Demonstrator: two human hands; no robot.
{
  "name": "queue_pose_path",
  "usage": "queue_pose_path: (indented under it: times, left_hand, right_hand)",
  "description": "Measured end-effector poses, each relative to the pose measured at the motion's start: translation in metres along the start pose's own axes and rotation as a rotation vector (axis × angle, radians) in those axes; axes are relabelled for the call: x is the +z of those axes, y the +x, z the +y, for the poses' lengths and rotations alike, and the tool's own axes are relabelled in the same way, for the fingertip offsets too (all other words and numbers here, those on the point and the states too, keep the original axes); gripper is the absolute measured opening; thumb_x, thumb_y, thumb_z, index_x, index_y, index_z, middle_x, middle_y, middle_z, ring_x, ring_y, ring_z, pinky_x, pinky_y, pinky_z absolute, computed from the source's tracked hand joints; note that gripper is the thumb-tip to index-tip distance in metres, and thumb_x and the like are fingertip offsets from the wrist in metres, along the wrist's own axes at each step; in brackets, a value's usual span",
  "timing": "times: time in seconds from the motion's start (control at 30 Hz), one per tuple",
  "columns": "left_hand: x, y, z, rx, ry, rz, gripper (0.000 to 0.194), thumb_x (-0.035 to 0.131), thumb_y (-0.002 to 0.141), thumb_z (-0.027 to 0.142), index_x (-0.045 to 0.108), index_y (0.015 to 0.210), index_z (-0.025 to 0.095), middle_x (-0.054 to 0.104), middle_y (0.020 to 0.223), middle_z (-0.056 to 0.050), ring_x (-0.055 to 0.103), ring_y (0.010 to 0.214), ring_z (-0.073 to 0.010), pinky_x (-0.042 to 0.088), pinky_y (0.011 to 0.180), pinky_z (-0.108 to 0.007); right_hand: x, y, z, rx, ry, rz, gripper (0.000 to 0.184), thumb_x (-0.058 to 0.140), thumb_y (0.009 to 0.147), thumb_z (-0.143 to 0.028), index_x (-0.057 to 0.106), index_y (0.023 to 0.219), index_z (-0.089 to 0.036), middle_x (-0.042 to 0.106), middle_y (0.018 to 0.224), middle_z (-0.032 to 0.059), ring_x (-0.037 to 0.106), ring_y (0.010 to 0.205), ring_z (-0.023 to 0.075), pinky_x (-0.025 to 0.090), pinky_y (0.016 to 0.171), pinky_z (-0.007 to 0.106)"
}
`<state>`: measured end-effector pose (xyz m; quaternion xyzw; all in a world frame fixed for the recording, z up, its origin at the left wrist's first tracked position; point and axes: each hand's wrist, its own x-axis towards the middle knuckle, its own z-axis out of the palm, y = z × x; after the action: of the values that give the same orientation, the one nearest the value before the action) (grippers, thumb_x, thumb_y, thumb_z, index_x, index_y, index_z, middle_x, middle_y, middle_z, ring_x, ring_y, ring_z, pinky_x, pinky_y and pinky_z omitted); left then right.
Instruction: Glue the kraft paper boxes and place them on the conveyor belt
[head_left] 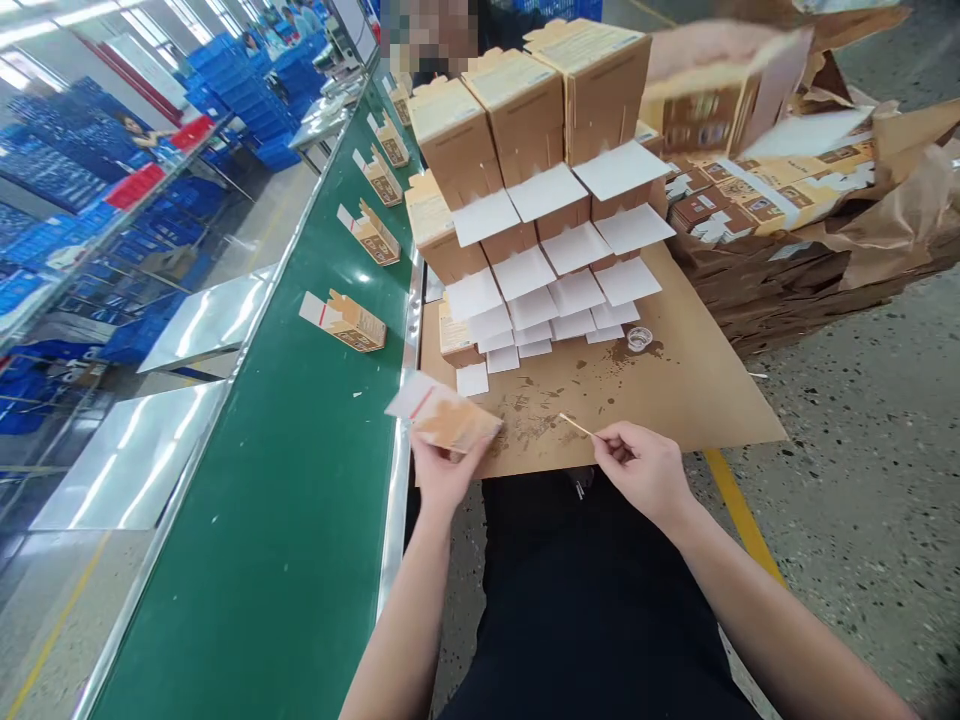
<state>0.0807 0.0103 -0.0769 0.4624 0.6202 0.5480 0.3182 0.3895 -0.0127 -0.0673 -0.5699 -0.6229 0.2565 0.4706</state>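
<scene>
My left hand (pixel 444 470) grips a small tan carton (pixel 444 412) with a white flap and a red stripe, held over the left edge of the brown cardboard sheet (pixel 697 390); the carton is blurred by motion. My right hand (pixel 643 470) pinches a thin wooden stick (pixel 576 426) whose tip points left over glue stains on the sheet. Ahead of both hands, rows of tan cartons (pixel 525 130) stand stacked with their white flaps (pixel 555 280) fanned out towards me. A small clear glue cup (pixel 639 339) sits beside the flaps.
A green conveyor belt (pixel 300 480) runs along the left with several finished cartons (pixel 345 321) spaced on it. Flat carton blanks in torn brown paper (pixel 780 190) lie at the right. Another person stands behind the stack, with a blurred carton (pixel 720 95) moving at the upper right.
</scene>
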Motion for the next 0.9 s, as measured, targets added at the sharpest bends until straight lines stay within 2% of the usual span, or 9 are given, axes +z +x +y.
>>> queue_pose_path:
  times: [0.2, 0.27, 0.37, 0.47, 0.57, 0.67, 0.73, 0.83, 0.9]
  left_hand:
    - [-0.118, 0.046, -0.007, 0.002, 0.048, 0.476, 0.103, 0.111, 0.054, 0.039, 0.038, 0.126, 0.029, 0.063, 0.15, -0.018, 0.07, 0.14, -0.0355, 0.054, 0.124, -0.064]
    - [-0.141, 0.056, -0.012, -0.077, 0.073, 0.525, 0.105, 0.112, 0.048, 0.034, 0.036, 0.12, 0.029, 0.066, 0.141, -0.015, 0.073, 0.134, -0.0356, 0.053, 0.124, -0.067]
    - [-0.15, 0.056, -0.02, -0.179, 0.11, 0.486, 0.104, 0.109, 0.046, 0.028, 0.035, 0.119, 0.03, 0.066, 0.133, -0.011, 0.07, 0.137, -0.0353, 0.047, 0.128, -0.068]
    - [-0.146, 0.035, -0.024, -0.088, 0.183, 0.614, 0.099, 0.104, 0.055, 0.028, 0.037, 0.127, 0.03, 0.059, 0.14, -0.012, 0.058, 0.151, -0.0358, 0.036, 0.135, -0.066]
    - [-0.134, 0.013, -0.021, 0.186, 0.292, 0.75, 0.077, 0.095, 0.07, 0.037, 0.043, 0.127, 0.029, 0.053, 0.141, -0.012, 0.059, 0.145, -0.0341, 0.042, 0.131, -0.064]
    - [-0.105, 0.02, -0.007, 0.348, 0.215, 0.606, 0.053, 0.086, 0.082, 0.044, 0.052, 0.119, 0.027, 0.058, 0.127, -0.007, 0.068, 0.125, -0.0287, 0.053, 0.121, -0.056]
    - [-0.073, 0.047, 0.007, 0.248, 0.073, 0.446, 0.042, 0.081, 0.088, 0.046, 0.059, 0.117, 0.026, 0.063, 0.119, -0.006, 0.07, 0.119, -0.0261, 0.056, 0.116, -0.05]
    - [-0.018, 0.104, 0.023, -0.056, -0.09, 0.19, 0.035, 0.078, 0.092, 0.048, 0.067, 0.117, 0.024, 0.07, 0.121, -0.01, 0.072, 0.118, -0.0257, 0.058, 0.11, -0.045]
    - [0.015, 0.138, 0.027, -0.119, -0.129, 0.073, 0.038, 0.081, 0.091, 0.05, 0.071, 0.115, 0.022, 0.074, 0.124, -0.014, 0.073, 0.121, -0.0287, 0.059, 0.107, -0.045]
  right_hand:
    - [-0.014, 0.003, 0.007, 0.069, -0.025, 0.042, 0.026, 0.072, 0.098, -0.041, 0.074, 0.077, -0.026, 0.072, 0.066, 0.0017, 0.067, 0.054, 0.0173, 0.059, 0.056, 0.029]
    - [-0.012, 0.006, 0.009, 0.065, -0.019, 0.033, 0.03, 0.072, 0.098, -0.046, 0.075, 0.076, -0.025, 0.073, 0.066, 0.0025, 0.067, 0.055, 0.018, 0.06, 0.056, 0.03]
    - [-0.012, 0.01, 0.01, 0.048, -0.019, 0.024, 0.033, 0.072, 0.099, -0.049, 0.075, 0.075, -0.026, 0.074, 0.066, 0.0032, 0.068, 0.055, 0.019, 0.06, 0.057, 0.031]
    - [-0.02, 0.007, 0.016, 0.051, -0.04, 0.045, 0.033, 0.071, 0.1, -0.049, 0.075, 0.077, -0.026, 0.073, 0.065, 0.0028, 0.069, 0.055, 0.0191, 0.06, 0.056, 0.031]
    - [-0.034, 0.0, 0.024, 0.091, -0.083, 0.099, 0.033, 0.072, 0.1, -0.052, 0.077, 0.08, -0.026, 0.072, 0.064, 0.0022, 0.067, 0.052, 0.0186, 0.059, 0.055, 0.03]
    - [-0.043, -0.001, 0.028, 0.13, -0.102, 0.109, 0.037, 0.072, 0.1, -0.056, 0.077, 0.08, -0.026, 0.07, 0.062, 0.0018, 0.066, 0.048, 0.0184, 0.059, 0.053, 0.03]
    - [-0.044, 0.003, 0.026, 0.13, -0.097, 0.096, 0.038, 0.072, 0.099, -0.058, 0.077, 0.079, -0.026, 0.07, 0.061, 0.002, 0.067, 0.048, 0.0185, 0.059, 0.052, 0.03]
    - [-0.041, 0.01, 0.018, 0.094, -0.083, 0.089, 0.037, 0.073, 0.098, -0.057, 0.077, 0.078, -0.025, 0.071, 0.063, 0.0026, 0.068, 0.051, 0.0187, 0.06, 0.053, 0.03]
    - [-0.039, 0.012, 0.014, 0.07, -0.078, 0.096, 0.037, 0.073, 0.098, -0.056, 0.077, 0.078, -0.025, 0.072, 0.063, 0.0032, 0.068, 0.052, 0.019, 0.061, 0.054, 0.03]
